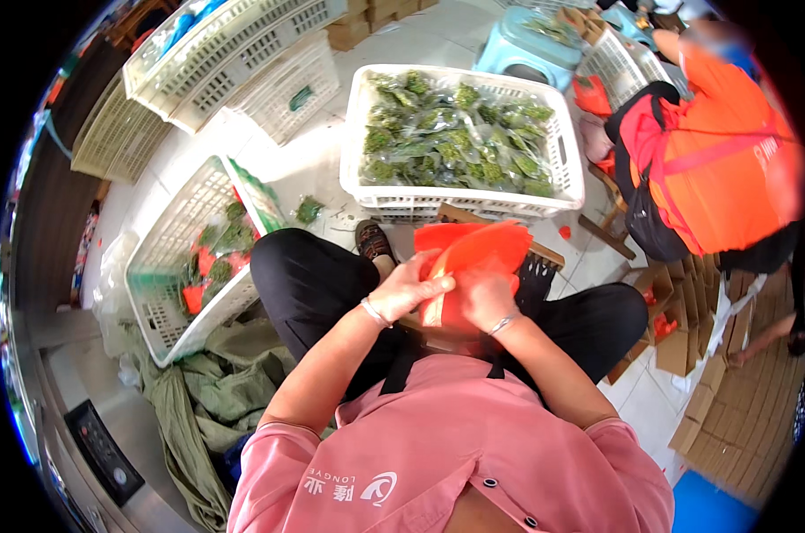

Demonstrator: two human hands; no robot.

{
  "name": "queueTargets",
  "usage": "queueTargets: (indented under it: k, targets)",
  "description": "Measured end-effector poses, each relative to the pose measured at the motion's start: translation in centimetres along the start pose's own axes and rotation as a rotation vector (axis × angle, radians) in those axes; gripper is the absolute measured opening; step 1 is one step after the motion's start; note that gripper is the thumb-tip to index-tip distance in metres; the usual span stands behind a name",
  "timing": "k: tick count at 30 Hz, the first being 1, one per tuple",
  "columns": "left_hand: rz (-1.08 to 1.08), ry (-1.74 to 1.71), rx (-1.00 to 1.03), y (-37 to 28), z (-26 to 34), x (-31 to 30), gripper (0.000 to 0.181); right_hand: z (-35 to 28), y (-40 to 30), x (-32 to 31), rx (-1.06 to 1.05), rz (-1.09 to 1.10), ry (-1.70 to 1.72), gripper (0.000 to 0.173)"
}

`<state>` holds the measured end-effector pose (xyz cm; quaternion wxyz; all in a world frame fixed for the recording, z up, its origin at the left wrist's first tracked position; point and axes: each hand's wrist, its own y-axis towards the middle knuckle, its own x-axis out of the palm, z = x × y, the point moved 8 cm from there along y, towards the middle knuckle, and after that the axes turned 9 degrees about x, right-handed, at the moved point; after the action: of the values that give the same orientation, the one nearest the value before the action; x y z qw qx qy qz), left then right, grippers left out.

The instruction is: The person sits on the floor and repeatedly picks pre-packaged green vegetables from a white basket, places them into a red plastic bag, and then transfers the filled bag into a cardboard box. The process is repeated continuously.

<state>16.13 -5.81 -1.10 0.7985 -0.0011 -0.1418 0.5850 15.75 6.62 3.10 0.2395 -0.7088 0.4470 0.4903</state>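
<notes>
My left hand pinches a stack of thin red-orange sheets or flat bags over my lap, its thumb lying across the front. My right hand is blurred and pressed against the lower right of the same red stack; part of its fingers is hidden, and its exact grip is unclear. Beyond my hands stands a white plastic crate, filled with clear-bagged green plants that have clustered buds. By my left knee, a tilted white crate contains similar green bundles and red pieces.
Stacked white crates rise at the upper left. A light-blue plastic stool stands behind the full crate. At right, a person in orange bends beside cardboard boxes. Green cloth lies by a metal appliance.
</notes>
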Motion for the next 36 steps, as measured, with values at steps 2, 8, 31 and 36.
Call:
queueTargets:
  k: [2,8,31,36]
  targets:
    - [0.053,0.315,0.071,1.1,-1.5,0.7,0.046,0.5,-1.0,2.9,0.074,-0.125,0.067,0.018]
    - [0.402,0.114,0.118,1.9,-3.4,-2.7,0.014,6.6,-4.6,2.7,0.412,-0.127,-0.105,0.023]
    - [0.513,-0.337,0.165,-1.1,8.1,-6.3,0.023,7.3,1.0,-2.2,0.551,-0.057,2.203,0.018]
    - [0.559,-0.165,0.148,-1.0,5.5,-7.2,0.018,6.2,0.3,-3.6,0.638,-0.041,1.355,0.015]
